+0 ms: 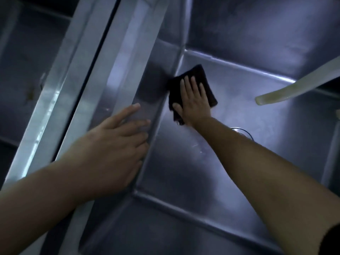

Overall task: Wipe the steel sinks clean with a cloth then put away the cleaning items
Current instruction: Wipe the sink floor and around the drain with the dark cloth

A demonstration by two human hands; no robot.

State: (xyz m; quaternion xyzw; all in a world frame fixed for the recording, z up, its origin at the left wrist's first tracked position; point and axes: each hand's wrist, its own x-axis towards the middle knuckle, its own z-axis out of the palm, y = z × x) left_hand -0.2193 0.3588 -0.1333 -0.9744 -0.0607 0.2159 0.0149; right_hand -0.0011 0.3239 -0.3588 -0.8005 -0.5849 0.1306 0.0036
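I look down into a deep steel sink (230, 100). My right hand (194, 101) reaches to its bottom and presses flat, fingers straight, on a folded black cloth (206, 80) close to the sink's left wall. My left hand (117, 142) rests with straight fingers on the sink's left rim (132, 57), its fingertips over the inner edge. The cloth's lower part is hidden under my right palm.
A pale hose end (287, 91) hangs over the sink from the right. The drain ring (242, 131) shows beside my right forearm. A second steel sink (27, 70) lies to the left, beyond a dark gap between the rims.
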